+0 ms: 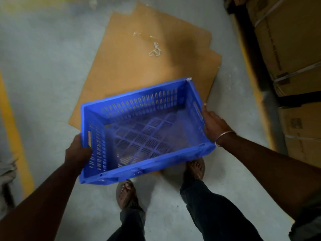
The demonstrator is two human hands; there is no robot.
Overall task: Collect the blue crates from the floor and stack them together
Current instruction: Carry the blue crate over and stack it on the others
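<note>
Crate (144, 129) upright, long axis left-right.

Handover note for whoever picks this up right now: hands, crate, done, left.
Left hand: grips the left end wall of the blue crate, fingers curled at the handle slot.
Right hand: holds the right end wall, fingers along the outside; a bangle is on that wrist.
Crate: empty, held tilted in the air above the person's feet, in front of the cardboard sheets on the floor.
Done: one crate picked up.
Left: no other crate or stack is in view; find it, then set this crate onto the others.
Note: strapped cartons stand along the right.
</note>
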